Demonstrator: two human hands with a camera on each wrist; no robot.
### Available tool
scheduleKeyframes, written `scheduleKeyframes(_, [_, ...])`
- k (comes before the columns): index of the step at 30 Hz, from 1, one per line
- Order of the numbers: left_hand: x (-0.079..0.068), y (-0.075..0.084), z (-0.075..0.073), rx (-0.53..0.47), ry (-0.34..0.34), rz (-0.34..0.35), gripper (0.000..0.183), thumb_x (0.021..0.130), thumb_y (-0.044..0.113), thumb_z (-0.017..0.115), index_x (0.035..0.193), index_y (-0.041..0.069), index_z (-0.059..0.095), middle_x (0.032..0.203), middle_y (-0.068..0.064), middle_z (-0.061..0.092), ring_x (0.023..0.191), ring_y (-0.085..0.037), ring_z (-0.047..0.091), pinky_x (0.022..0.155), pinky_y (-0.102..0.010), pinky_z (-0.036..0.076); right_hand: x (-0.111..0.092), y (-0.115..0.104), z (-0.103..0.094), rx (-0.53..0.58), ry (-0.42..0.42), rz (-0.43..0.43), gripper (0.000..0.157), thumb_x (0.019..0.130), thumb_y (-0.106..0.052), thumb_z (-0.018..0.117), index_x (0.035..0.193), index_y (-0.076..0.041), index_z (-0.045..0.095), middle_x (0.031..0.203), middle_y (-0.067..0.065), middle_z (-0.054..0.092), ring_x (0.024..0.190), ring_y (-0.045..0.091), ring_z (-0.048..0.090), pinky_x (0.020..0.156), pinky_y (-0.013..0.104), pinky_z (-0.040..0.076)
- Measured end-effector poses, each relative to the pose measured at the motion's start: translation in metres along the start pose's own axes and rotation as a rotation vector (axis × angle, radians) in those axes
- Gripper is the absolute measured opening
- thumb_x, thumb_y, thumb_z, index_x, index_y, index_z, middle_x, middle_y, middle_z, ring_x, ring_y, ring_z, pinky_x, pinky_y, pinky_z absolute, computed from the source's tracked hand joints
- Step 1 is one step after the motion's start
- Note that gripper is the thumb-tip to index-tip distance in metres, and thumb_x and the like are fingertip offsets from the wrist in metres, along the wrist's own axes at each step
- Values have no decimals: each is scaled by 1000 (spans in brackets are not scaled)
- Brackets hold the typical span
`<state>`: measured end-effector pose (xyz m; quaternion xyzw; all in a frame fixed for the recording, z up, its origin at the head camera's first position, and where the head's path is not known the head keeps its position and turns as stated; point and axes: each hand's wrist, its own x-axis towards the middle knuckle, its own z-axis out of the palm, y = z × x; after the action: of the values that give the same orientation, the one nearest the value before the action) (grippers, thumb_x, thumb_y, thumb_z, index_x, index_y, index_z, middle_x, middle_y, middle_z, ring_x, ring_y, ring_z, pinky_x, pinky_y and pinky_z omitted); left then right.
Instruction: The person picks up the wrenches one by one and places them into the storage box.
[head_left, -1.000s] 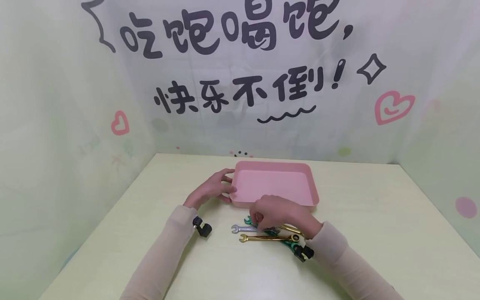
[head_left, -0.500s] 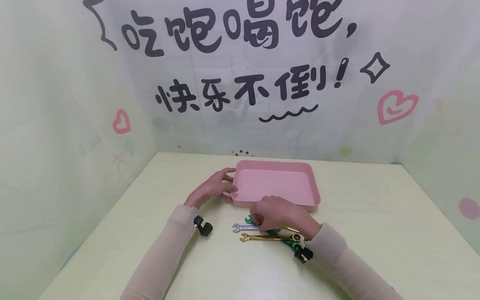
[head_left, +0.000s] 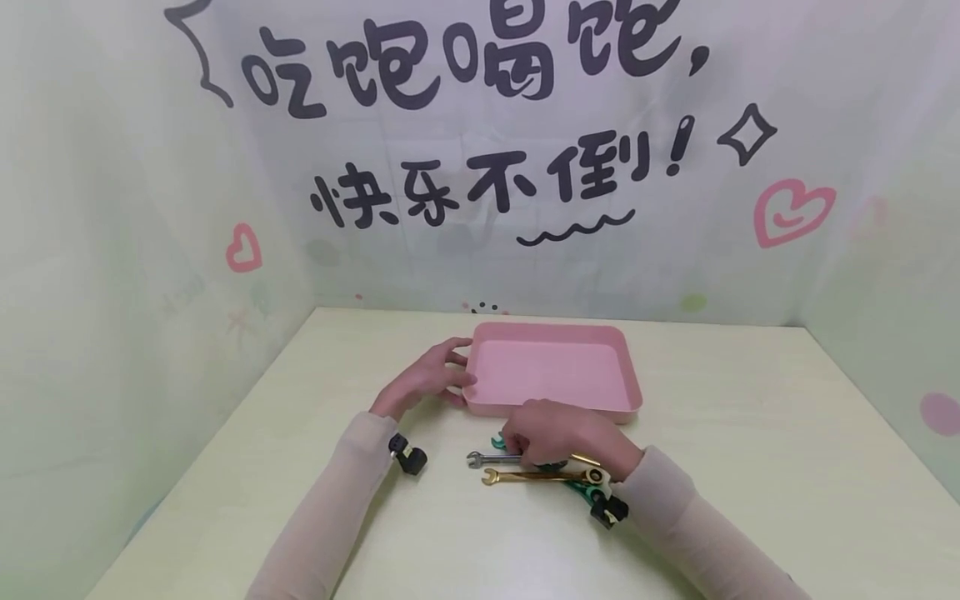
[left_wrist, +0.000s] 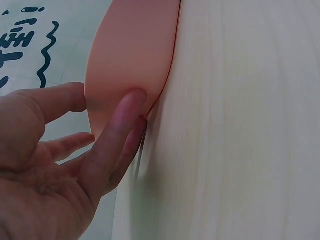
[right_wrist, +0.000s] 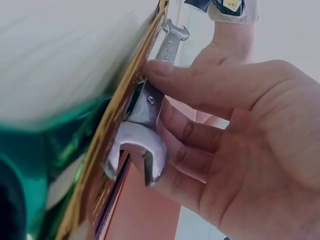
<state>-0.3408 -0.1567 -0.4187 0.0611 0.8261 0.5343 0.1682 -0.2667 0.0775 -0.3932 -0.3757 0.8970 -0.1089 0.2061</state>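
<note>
A silver wrench [head_left: 480,459] is pinched between the thumb and fingers of my right hand [head_left: 558,429]. In the right wrist view, that wrench [right_wrist: 150,102] shows an open end at each tip, with the thumb across its shank. Gold and green wrenches lie right beside it; the right hand partly covers them. One gold wrench [head_left: 536,477] lies nearer me. Farther back is the pink tray [head_left: 480,410]. My left hand [head_left: 423,375] touches the tray's left side, its extended fingers against the rim and outer wall [left_wrist: 135,45].
A pale wooden table [head_left: 712,425] carries everything. Behind it hangs a printed cloth backdrop [head_left: 450,267], which also runs along both sides. Small black camera mounts sit on the left wrist [head_left: 407,455] and right wrist [head_left: 609,508].
My right hand has shifted slightly toward me, and the silver wrench has turned a little in its grip. The left hand stays at the tray. The head view moves slightly.
</note>
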Motion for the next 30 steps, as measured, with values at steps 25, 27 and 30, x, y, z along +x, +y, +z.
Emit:
scheduleKeyframes(25, [1, 1, -1, 40, 8, -16, 78, 96, 10, 71, 162, 19, 31, 150, -24, 48, 106, -32, 72, 75, -37, 68, -13, 18, -35, 3, 166, -87, 16, 94, -4, 62, 94, -15, 74, 82, -9, 65, 77, 12, 58, 77, 30, 52])
scheduleKeyframes(27, [1, 1, 0, 42, 9, -16, 78, 96, 10, 71, 162, 19, 30, 150, -24, 48, 105, -32, 73, 75, -37, 68, -14, 20, -40, 14, 177, -93, 16, 94, -2, 62, 93, -13, 74, 82, -7, 65, 77, 13, 58, 77, 29, 52])
scheduleKeyframes(30, [0, 2, 0, 36, 12, -14, 78, 96, 9, 71, 162, 19, 31, 150, -24, 48, 104, -31, 73, 75, -37, 68, -16, 24, -47, 28, 200, -84, 18, 93, 0, 61, 92, -13, 74, 83, -4, 66, 78, 13, 57, 75, 27, 51])
